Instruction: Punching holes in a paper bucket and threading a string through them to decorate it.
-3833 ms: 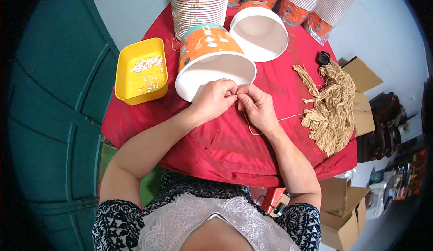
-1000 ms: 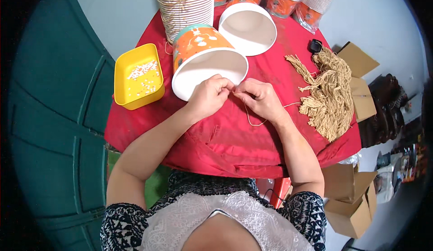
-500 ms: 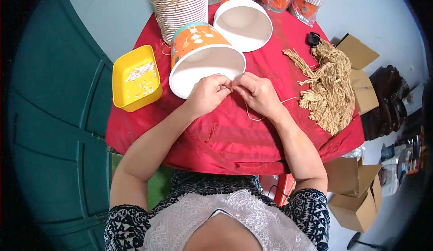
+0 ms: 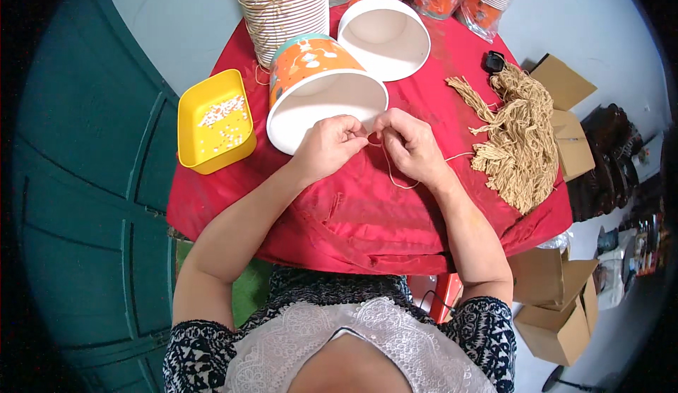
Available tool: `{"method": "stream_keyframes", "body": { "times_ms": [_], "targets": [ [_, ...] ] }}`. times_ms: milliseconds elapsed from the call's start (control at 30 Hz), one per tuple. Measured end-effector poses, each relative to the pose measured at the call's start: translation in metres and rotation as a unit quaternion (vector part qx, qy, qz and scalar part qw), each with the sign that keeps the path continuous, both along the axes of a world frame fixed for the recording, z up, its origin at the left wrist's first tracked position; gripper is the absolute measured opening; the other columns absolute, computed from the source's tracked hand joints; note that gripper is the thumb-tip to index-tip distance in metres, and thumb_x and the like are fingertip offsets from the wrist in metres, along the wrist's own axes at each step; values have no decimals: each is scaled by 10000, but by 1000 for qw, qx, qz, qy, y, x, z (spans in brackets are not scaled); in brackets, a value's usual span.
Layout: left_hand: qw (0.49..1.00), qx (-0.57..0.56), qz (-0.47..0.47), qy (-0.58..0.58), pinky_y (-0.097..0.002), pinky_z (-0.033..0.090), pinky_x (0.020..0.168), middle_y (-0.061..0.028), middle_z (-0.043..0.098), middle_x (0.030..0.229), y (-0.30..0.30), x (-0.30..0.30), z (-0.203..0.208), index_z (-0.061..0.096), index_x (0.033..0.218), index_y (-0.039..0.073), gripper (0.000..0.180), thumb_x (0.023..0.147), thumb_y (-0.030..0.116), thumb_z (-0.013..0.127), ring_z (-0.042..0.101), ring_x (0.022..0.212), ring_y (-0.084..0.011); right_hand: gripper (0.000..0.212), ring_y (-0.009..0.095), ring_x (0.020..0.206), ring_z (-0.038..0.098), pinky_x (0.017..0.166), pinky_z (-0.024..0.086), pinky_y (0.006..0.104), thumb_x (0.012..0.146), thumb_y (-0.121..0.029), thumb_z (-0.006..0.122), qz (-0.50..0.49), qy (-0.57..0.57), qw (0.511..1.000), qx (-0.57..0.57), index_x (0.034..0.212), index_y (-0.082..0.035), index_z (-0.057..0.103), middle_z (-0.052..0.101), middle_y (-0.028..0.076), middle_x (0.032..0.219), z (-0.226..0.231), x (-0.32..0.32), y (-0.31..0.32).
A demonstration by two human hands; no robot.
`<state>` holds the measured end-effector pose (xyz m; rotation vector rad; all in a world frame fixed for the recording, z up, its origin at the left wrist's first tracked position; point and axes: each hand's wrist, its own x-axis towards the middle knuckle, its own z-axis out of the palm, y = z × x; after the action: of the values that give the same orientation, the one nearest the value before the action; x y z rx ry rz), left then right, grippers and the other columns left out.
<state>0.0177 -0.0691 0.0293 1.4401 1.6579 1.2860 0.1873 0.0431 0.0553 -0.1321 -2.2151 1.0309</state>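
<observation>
In front of the near paper bucket (image 4: 311, 62), orange outside and white within, both my hands pinch a thin tan string (image 4: 393, 174). My left hand (image 4: 330, 146) is closed at the bucket's rim, its fingertips on the string. Just to its right, my right hand (image 4: 409, 146) has curled fingers gripping the string too. A loop hangs below the right hand, and a length shows on its far side toward the bundle of tan strings (image 4: 519, 139). The bucket lies tipped, its opening toward me. Whatever sits between the fingertips is too small to make out.
A yellow tray (image 4: 217, 160) with small white pieces stands at the left. Another bucket (image 4: 385, 36) lies behind, beside a tall stack of buckets (image 4: 282, 15). More stacks line the back edge. A black object (image 4: 493, 61) lies by the strings; cardboard boxes (image 4: 558, 322) stand right.
My right hand has shifted slightly right, away from the left, and turned, its fingers curling more. A short stretch of string now shows between the hands. The left hand stays nearly in place.
</observation>
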Motion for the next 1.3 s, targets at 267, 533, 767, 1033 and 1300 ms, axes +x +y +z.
{"method": "stream_keyframes", "body": {
  "times_ms": [267,533,767,1033,1300],
  "targets": [
    [993,-62,45,-92,-224,417,515,15,585,683,-3,2,16,635,871,-23,117,921,82,616,500,587,-36,162,283,656,609,608,506,390,764,-66,628,-94,-90,980,148,903,-17,693,580,118,766,3,5,0],
    [993,-59,47,-86,-223,415,504,16,587,684,-3,4,18,634,863,-15,120,928,84,610,493,564,-36,162,337,753,649,651,530,438,827,-141,691,-83,-130,970,190,946,-32,697,621,150,837,-15,-3,-7],
    [992,-70,66,-81,-253,425,430,-30,581,630,-3,2,18,609,853,-4,137,948,82,560,519,485,-79,98,372,795,632,667,519,447,821,-39,643,-77,-151,969,178,911,-7,620,619,163,911,-15,-5,-6],
    [991,-92,68,-71,-248,387,364,-32,537,608,-3,5,22,581,876,5,136,971,81,520,470,428,-87,105,364,772,636,663,520,454,814,-62,637,-74,-162,968,178,900,-5,620,603,164,878,-13,-3,-5],
    [989,-82,74,-94,-274,399,372,-51,562,594,-3,0,17,601,866,1,147,959,94,536,492,411,-107,171,264,603,636,531,512,385,755,-164,744,-146,24,980,130,706,-15,675,638,106,803,2,2,-1]
  ]
}}
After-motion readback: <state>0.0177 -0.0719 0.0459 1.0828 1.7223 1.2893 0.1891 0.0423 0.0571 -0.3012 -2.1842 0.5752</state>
